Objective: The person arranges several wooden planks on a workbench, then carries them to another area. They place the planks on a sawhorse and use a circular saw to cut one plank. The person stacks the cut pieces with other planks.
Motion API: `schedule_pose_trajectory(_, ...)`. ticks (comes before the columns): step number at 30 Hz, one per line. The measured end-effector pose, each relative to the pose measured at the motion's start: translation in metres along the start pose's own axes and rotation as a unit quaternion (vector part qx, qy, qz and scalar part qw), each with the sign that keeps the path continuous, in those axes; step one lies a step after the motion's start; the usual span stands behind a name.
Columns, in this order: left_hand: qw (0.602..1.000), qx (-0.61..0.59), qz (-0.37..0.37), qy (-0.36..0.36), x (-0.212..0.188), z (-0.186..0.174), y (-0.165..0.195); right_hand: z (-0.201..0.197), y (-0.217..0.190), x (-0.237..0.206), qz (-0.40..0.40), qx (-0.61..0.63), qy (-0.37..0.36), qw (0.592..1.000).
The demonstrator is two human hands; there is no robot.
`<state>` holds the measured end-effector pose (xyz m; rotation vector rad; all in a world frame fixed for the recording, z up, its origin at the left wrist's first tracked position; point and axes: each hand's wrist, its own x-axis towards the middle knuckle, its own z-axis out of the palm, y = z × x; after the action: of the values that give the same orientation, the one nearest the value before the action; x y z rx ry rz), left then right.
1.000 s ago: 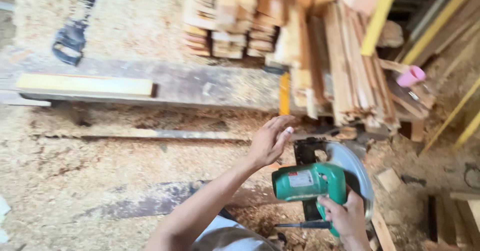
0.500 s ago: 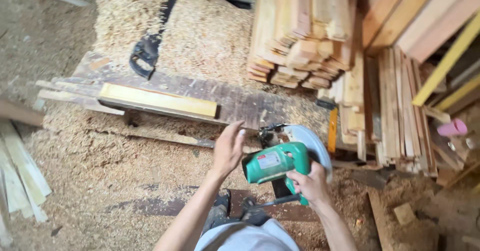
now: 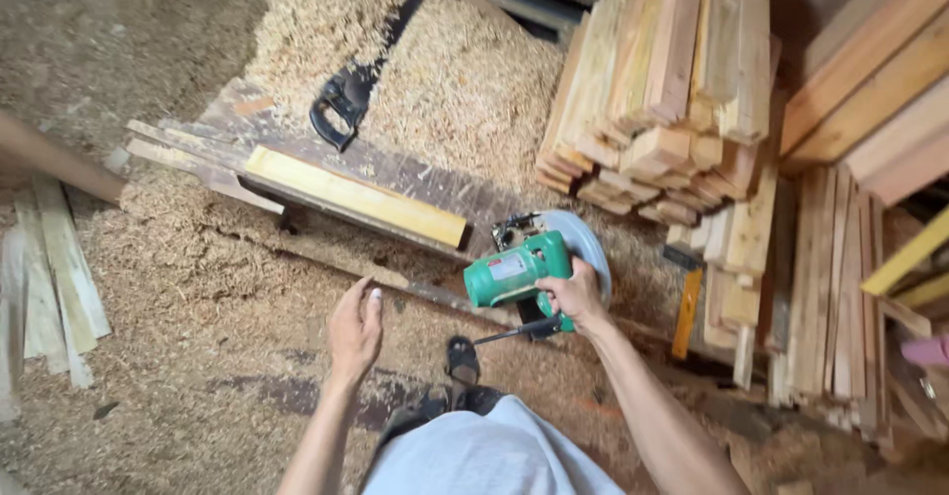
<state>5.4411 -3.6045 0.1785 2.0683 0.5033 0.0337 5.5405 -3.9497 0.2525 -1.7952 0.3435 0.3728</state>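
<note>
The right hand has its fingers wrapped around the handle of a green electric circular saw with a round metal guard, resting on the sawdust-covered wooden tabletop. The left hand hovers empty, fingers loosely spread, near a pale yellow wooden plank.

The right hand covers the handle of the green circular saw, and its blade is tucked under the pale guard. Sawdust buries part of the handsaw. The timber stack runs off the top edge
</note>
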Motion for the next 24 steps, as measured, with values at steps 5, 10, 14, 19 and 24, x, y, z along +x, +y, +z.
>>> schedule_pose_trajectory(5, 0.997, 0.021, 0.058, 0.046, 0.032, 0.001, 0.004, -0.003, 0.019, 0.059, 0.002, -0.049, -0.014, 0.999)
schedule_pose_trajectory(10, 0.994, 0.022, 0.103, 0.020, 0.082, 0.017, 0.011, 0.002, 0.006, 0.090, -0.176, -0.233, -0.014, 0.956)
schedule_pose_trajectory(14, 0.991, -0.008, 0.134, 0.013, 0.120, 0.033, -0.002, 0.020, -0.019, 0.063, -0.125, -0.302, -0.048, 0.944)
schedule_pose_trajectory(19, 0.991, 0.022, 0.117, -0.067, 0.188, 0.028, -0.010, 0.076, -0.084, 0.065, -0.017, -0.358, -0.088, 0.930)
schedule_pose_trajectory(24, 0.993, -0.064, 0.051, -0.088, 0.210, 0.010, -0.007, 0.145, -0.123, 0.047, -0.168, -0.376, -0.137, 0.901)
